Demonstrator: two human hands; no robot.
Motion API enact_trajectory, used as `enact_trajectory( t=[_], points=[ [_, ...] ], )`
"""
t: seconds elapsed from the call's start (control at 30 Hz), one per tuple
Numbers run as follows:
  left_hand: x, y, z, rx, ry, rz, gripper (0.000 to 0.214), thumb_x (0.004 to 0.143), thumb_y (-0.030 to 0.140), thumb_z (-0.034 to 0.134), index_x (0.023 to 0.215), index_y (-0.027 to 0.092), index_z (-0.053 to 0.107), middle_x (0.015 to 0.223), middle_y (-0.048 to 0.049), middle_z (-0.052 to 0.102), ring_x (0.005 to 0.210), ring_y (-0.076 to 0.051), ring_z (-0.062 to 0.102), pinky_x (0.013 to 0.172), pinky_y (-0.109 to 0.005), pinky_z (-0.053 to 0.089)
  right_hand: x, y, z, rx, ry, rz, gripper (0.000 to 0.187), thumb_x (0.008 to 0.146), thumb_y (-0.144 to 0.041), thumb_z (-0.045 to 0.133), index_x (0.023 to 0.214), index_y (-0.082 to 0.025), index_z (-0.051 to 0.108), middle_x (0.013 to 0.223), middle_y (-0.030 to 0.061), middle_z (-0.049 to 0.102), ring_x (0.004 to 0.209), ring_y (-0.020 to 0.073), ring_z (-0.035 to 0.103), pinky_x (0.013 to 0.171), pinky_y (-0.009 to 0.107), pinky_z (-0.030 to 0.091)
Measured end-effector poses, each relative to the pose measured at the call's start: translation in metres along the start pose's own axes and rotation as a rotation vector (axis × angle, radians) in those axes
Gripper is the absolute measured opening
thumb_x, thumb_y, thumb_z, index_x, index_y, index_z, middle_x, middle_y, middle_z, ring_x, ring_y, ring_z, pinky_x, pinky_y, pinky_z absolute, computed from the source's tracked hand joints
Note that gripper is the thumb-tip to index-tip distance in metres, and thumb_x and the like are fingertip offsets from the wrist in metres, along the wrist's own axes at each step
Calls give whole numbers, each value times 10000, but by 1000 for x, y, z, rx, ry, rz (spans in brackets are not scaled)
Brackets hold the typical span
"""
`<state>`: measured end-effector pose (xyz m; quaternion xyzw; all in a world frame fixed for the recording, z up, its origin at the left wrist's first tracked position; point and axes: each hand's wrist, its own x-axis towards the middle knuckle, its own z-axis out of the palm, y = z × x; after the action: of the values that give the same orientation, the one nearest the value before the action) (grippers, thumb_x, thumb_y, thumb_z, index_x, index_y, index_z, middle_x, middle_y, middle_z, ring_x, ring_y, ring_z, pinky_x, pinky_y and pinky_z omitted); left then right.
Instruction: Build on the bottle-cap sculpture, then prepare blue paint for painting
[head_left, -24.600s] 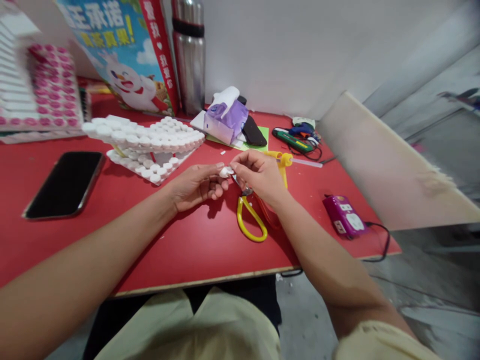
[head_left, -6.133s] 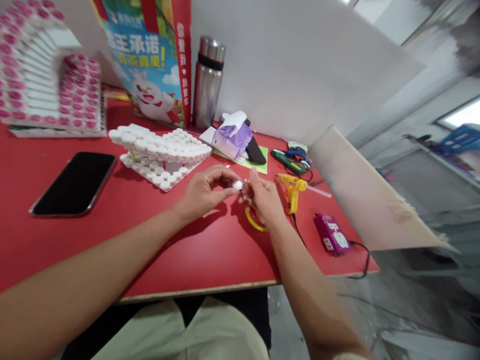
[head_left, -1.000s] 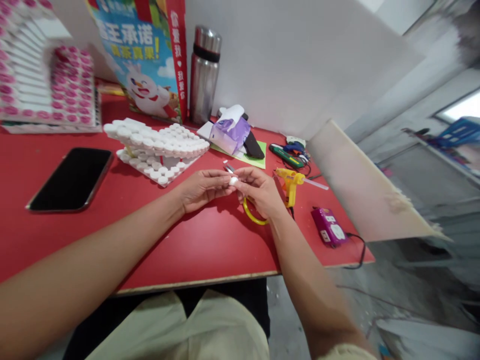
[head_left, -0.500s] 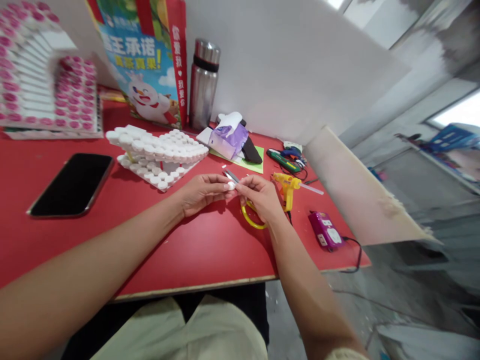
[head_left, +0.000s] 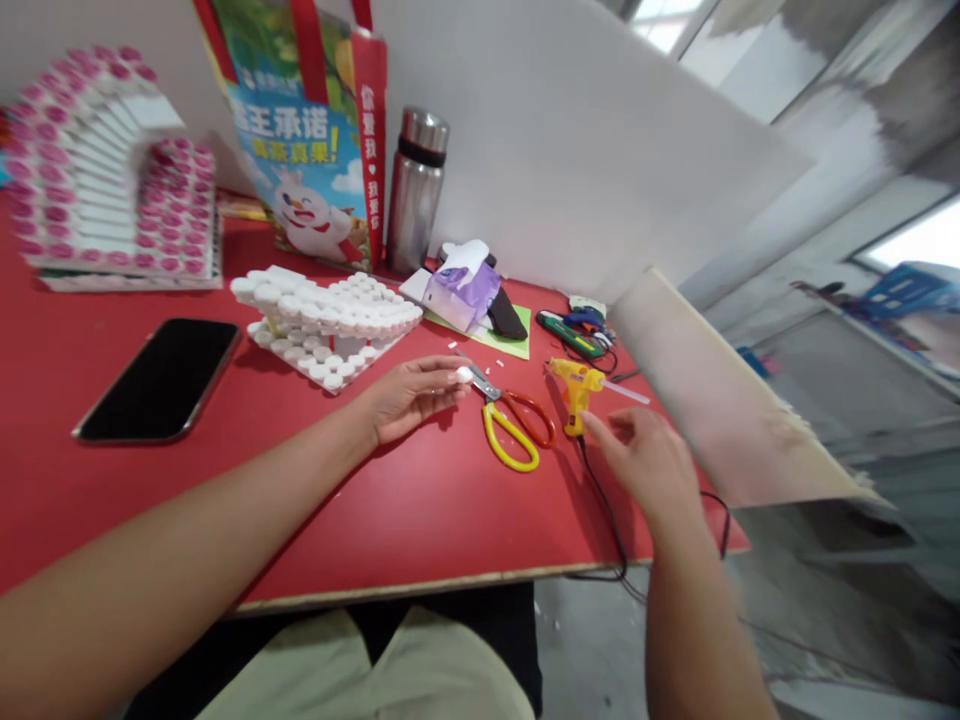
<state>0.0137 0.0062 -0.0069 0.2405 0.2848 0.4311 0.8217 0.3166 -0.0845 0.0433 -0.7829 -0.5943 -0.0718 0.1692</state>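
My left hand (head_left: 409,398) rests on the red table (head_left: 420,510) and pinches a small white foam piece (head_left: 463,375) between thumb and fingertips. Yellow-and-red scissors (head_left: 514,422) lie just right of it, free of either hand. My right hand (head_left: 646,465) hovers blurred near the table's right edge, fingers loosely spread and holding nothing, just below the yellow glue gun (head_left: 577,385). A white model made of foam discs (head_left: 326,320) stands behind my left hand.
A black phone (head_left: 159,378) lies at the left. A pink-and-white stack of pieces (head_left: 112,195), a printed bag (head_left: 315,150), a steel flask (head_left: 416,190) and a purple tissue pack (head_left: 463,288) stand at the back. White boards (head_left: 720,400) wall the right side.
My right hand has let go of the scissors, which now lie on the table, and has moved right toward the glue gun. My left hand still pinches the white piece.
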Motion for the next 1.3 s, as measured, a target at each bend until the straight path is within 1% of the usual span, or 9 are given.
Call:
enact_trajectory(
  t=[0.07,0.17,0.27,0.37,0.5,0.6,0.77,0.97,1.3],
  points=[
    [0,0,1,-10,26,-10,235,829,-59,690,977,96,788,893,-91,789,703,-121,749,711,-211,635,10,2,12,110,-98,18,510,788,-685,661,874,-183,674,948,141,727,818,261,644,733,360,421],
    [0,1,0,-19,33,-27,230,828,-65,698,986,80,782,878,-102,784,639,-107,726,649,-192,625,23,1,32,341,-225,53,468,736,-660,702,776,-196,654,780,54,676,714,212,576,680,331,379],
    [0,2,-1,-42,11,-37,167,878,-20,684,994,59,776,854,-109,772,641,-104,718,650,-185,620,31,3,49,515,-206,111,393,699,-579,717,698,-201,610,619,-9,576,631,173,491,623,312,330],
    [0,3,-1,-70,-4,-36,136,919,9,654,968,54,773,826,-105,756,663,-113,723,665,-194,625,31,4,57,601,-144,159,322,704,-504,688,737,-193,615,637,4,608,634,174,500,618,314,351],
    [0,3,0,-114,-43,-22,159,932,-1,625,938,63,770,807,-91,740,676,-115,719,665,-197,623,23,-6,52,800,-132,177,327,745,-468,653,897,-179,659,816,64,723,740,200,618,687,323,464],
    [1,3,-1,-138,-46,4,187,926,-27,613,940,70,771,834,-88,743,710,-111,723,690,-187,620,15,-26,38,1013,-131,204,295,706,-422,713,894,-203,650,817,34,710,708,164,609,676,296,485],
    [3,3,-3,-124,-15,26,204,897,-45,638,979,81,776,870,-83,749,733,-104,717,724,-192,618,2,-67,15,1441,-334,243,266,666,-320,856,863,-191,731,801,22,685,618,110,512,566,254,420],
    [2,3,-2,-93,1,-10,195,904,-42,632,968,83,769,846,-81,760,693,-99,719,703,-192,615,-15,-91,10,1304,-468,102,380,852,-529,765,745,-167,721,672,23,625,565,113,506,528,261,388],
    [3,0,-5,-58,-63,-26,143,889,-11,682,972,81,753,887,-96,772,722,-111,726,735,-214,615,-18,-104,4,1175,-506,24,518,872,-617,700,603,-181,625,576,21,569,527,127,500,498,272,381]
  ],
)
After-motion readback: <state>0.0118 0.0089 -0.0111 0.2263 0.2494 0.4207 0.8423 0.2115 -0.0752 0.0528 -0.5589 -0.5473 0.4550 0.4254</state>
